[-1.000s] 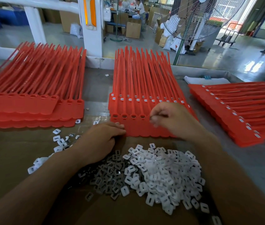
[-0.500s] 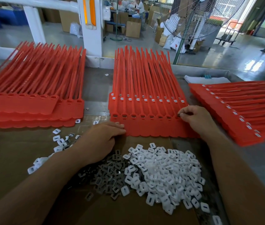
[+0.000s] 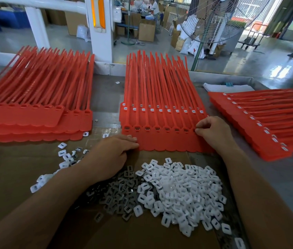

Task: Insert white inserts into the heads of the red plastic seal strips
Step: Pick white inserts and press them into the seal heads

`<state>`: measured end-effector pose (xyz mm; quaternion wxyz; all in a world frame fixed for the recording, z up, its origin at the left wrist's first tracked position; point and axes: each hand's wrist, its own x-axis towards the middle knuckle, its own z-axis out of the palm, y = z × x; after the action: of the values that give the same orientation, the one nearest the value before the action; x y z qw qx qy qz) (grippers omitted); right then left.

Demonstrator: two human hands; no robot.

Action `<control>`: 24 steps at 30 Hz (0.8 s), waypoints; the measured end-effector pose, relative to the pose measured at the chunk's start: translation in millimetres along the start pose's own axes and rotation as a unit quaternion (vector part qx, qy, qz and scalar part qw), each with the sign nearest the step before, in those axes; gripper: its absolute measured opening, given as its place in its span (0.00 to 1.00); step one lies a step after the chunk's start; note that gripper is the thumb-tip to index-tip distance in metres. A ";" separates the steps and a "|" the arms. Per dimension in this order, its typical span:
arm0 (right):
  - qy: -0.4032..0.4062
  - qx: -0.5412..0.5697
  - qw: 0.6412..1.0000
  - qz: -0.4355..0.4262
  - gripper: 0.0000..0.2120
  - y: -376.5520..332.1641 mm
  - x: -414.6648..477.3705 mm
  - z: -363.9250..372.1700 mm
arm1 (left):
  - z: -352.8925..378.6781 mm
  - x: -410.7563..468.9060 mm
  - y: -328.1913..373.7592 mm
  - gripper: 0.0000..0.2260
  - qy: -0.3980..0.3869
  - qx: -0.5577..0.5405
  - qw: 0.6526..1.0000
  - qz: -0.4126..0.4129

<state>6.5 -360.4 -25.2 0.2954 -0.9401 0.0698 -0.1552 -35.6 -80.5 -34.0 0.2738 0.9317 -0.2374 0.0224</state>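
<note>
The middle stack of red seal strips (image 3: 160, 97) lies ahead of me, heads toward me. Its front sheet's heads look dark inside; the rows behind show white inserts. My right hand (image 3: 214, 133) is at the sheet's rightmost head, thumb and forefinger pinched together there; the white insert between them is almost wholly hidden. My left hand (image 3: 113, 155) presses the sheet's front left corner with fairly straight fingers. A big pile of white inserts (image 3: 183, 191) lies on the cardboard between my forearms.
Grey clip pieces (image 3: 122, 193) lie left of the pile, and loose inserts (image 3: 64, 155) are scattered further left. More red strip stacks lie at the left (image 3: 34, 108) and right (image 3: 260, 123). A white pillar (image 3: 100, 33) and a standing fan (image 3: 214, 18) rise behind the table.
My right hand moved from the middle of the front sheet to its right end and has stayed at the rightmost head. My left hand has stayed on the front left corner.
</note>
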 end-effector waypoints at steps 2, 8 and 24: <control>-0.002 0.007 1.000 -0.001 0.09 0.0 1.0 0.4 | 0.5 0.5 -0.5 0.24 0.002 0.001 1.000 0.004; -0.016 0.013 1.000 -0.004 0.08 3.5 3.2 -3.3 | 0.6 2.1 -0.8 0.24 -0.002 0.005 1.000 0.009; -0.364 0.035 0.889 -0.275 0.07 -111.2 -65.7 2.5 | -1.0 3.5 2.6 0.22 0.000 0.008 1.000 0.028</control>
<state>-50.2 -253.7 20.6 0.2785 -0.9010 -0.3100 0.1208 -33.6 -83.4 -31.2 0.2658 0.9269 -0.2628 0.0324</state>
